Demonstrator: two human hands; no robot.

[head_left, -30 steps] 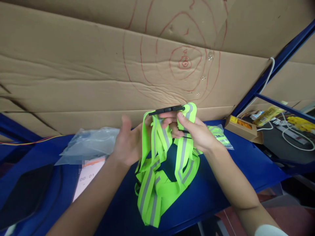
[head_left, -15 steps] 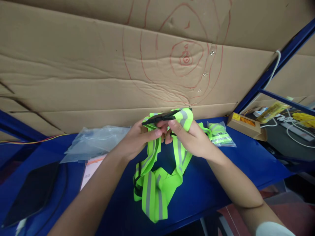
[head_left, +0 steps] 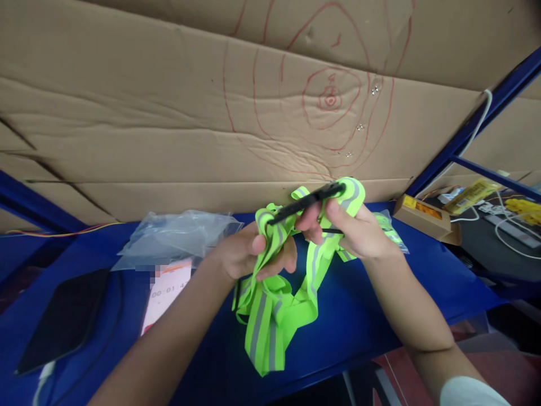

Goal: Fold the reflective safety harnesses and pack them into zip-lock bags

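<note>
A neon-green reflective strap harness (head_left: 260, 327) with grey stripes hangs from both hands, its lower loops bunched over the blue table. Across its top runs a black buckle (head_left: 306, 203), joined to a strap at each end and tilted up to the right. My left hand (head_left: 249, 254) is closed around the strap by the buckle's left end. At the other end, my right hand (head_left: 346, 225) pinches the looped strap between thumb and fingers. Some of the fingers are hidden behind the webbing.
Clear plastic bags (head_left: 173, 237) lie at the back left, near a phone showing a timer (head_left: 167, 293) and a black tablet (head_left: 65, 318) with a cable. Right of my hands are a bagged green strap (head_left: 391, 228) and an open cardboard box (head_left: 422, 217). A cardboard wall (head_left: 169, 113) stands behind.
My hands have moved apart, and the buckle between them has come into fuller view, tilting up on the right. The harness still hangs below. The camera view has shifted slightly left.
</note>
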